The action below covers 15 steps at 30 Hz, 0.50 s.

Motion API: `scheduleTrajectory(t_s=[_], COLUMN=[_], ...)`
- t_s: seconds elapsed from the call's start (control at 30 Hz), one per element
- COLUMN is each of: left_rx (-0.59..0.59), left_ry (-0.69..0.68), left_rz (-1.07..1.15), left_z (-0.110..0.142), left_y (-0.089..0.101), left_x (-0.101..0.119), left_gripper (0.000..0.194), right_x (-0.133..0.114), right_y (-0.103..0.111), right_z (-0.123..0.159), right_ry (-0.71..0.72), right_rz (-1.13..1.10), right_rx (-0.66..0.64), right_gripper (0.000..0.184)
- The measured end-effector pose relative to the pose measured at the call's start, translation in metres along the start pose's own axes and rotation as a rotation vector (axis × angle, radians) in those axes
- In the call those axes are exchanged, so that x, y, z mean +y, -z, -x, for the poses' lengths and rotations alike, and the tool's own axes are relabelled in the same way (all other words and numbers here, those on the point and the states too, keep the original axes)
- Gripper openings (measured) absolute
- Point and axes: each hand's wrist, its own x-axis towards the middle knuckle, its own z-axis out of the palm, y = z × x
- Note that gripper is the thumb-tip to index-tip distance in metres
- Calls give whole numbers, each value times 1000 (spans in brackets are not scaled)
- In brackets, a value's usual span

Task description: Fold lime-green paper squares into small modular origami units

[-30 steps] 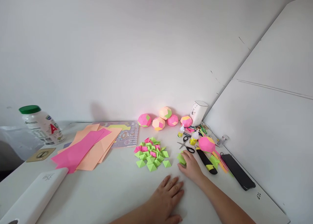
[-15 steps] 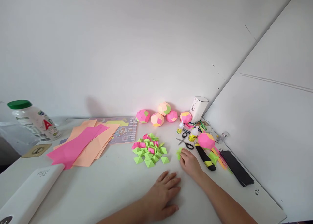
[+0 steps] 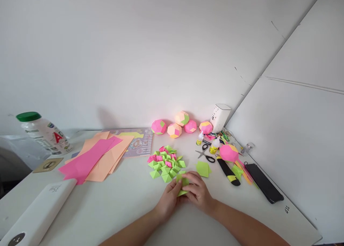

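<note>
Both hands meet near the front middle of the table around a small green paper piece [image 3: 182, 192]. My left hand [image 3: 168, 199] pinches it from the left with the thumb on top. My right hand [image 3: 199, 193] grips it from the right, and its fingers cover part of the paper. Just beyond the hands lies a pile of folded green and pink paper pieces [image 3: 165, 163]. Flat green paper squares [image 3: 202, 169] rest on the table behind my right hand.
Several paper balls [image 3: 174, 130] sit along the wall. Scissors [image 3: 205, 154], glue bottles [image 3: 214, 145], a box cutter [image 3: 228, 171] and a black case [image 3: 264, 183] are on the right. Pink and peach sheets [image 3: 107, 156], a bottle [image 3: 44, 135] and a white power bank [image 3: 40, 210] stand left.
My right hand has come back from the green squares towards me with a green paper piece. My left hand, flat on the table before, now grips that piece too.
</note>
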Motion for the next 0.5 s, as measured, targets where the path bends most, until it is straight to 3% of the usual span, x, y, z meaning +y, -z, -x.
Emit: scheduleTrajectory(t_s=[0.13, 0.3, 0.5], left_rx=[63, 227, 39], left_ry=[-80, -169, -42], left_rz=[-94, -318, -339], left_z=[0, -2, -2], left_y=[0, 5, 4], left_x=[1, 2, 5], left_gripper=[33, 33, 35], right_x=[8, 8, 9], right_y=[-3, 1, 3], right_z=[3, 1, 0], right_ry=[-80, -187, -424], right_rz=[-57, -195, -440], right_rx=[23, -53, -99], right_gripper=[12, 20, 30])
